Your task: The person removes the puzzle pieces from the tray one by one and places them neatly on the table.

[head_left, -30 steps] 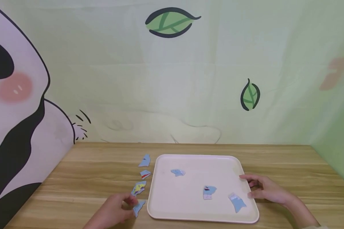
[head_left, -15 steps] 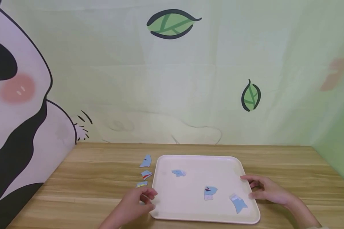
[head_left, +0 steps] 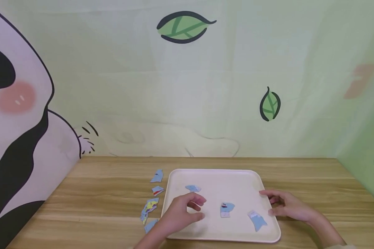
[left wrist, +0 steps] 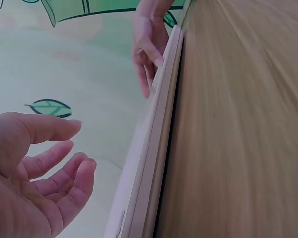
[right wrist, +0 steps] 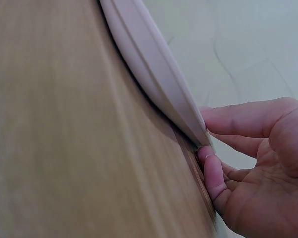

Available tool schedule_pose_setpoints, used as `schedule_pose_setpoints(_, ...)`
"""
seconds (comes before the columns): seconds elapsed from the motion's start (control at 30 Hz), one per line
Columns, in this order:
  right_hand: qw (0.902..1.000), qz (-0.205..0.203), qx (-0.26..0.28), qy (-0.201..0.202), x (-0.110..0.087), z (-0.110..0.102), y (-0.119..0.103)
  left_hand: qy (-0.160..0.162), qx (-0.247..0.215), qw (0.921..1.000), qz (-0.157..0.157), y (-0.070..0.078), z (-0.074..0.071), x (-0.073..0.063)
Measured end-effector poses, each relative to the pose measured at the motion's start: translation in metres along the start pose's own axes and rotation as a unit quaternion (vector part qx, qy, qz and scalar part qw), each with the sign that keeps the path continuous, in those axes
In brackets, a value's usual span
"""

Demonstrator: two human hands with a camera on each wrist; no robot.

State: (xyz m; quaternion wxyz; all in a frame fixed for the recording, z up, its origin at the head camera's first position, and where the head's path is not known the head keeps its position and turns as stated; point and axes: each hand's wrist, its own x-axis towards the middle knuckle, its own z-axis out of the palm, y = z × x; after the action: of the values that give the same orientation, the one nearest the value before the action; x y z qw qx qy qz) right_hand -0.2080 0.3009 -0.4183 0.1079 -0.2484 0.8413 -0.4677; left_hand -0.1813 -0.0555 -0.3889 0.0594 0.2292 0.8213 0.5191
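A white tray (head_left: 212, 230) lies on the wooden table with three irregular, mostly blue puzzle pieces on it: one at the back left (head_left: 192, 188), one in the middle (head_left: 226, 208) and one at the front right (head_left: 258, 222). My left hand (head_left: 184, 210) hovers over the tray's left half, thumb and fingers apart with nothing between them; the left wrist view shows this hand (left wrist: 49, 173) clear of the tray. My right hand (head_left: 288, 205) holds the tray's right rim, index finger on top and thumb at the outer edge, as the right wrist view shows.
Left of the tray several more pieces stand in a column: a blue one (head_left: 157, 176), one with a red stripe (head_left: 157, 191), a yellow-patterned one (head_left: 150, 206) and a blue one (head_left: 150, 226) partly behind my left forearm. A printed cloth wall (head_left: 187, 86) rises behind the table.
My left hand has moved right, from the pieces beside the tray to above the tray, uncovering the yellow-patterned piece. My right hand stays at the rim, and the pieces lie as before.
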Motion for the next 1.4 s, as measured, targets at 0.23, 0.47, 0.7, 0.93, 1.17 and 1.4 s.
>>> schedule_pose_setpoints(0.23, 1.0000, 0.001, -0.003, 0.003, 0.000, -0.001, 0.001, 0.002, -0.002, 0.9999, -0.012, 0.005, 0.024, 0.021)
schedule_pose_setpoints(0.47, 1.0000, -0.007, -0.005, 0.001, 0.000, -0.001, 0.002, -0.009, 0.008, 0.9995, -0.030, 0.003, 0.044, 0.035)
schedule_pose_setpoints(0.7, 1.0000, 0.002, -0.001, 0.001, 0.001, -0.001, 0.001, -0.012, 0.054, 0.9967, -0.059, 0.005, 0.055, 0.043)
schedule_pose_setpoints(0.93, 1.0000, 0.003, -0.001, 0.001, 0.000, -0.001, 0.001, -0.010, 0.113, 0.9914, -0.065, 0.005, 0.062, 0.049)
schedule_pose_setpoints(1.17, 1.0000, -0.008, -0.002, 0.002, 0.000, -0.001, 0.002, -0.019, 0.170, 0.9836, -0.056, 0.004, 0.066, 0.053)
schedule_pose_setpoints(1.4, 0.9999, -0.012, -0.005, 0.001, 0.000, -0.001, 0.002, -0.022, 0.205, 0.9764, -0.062, 0.005, 0.068, 0.054)
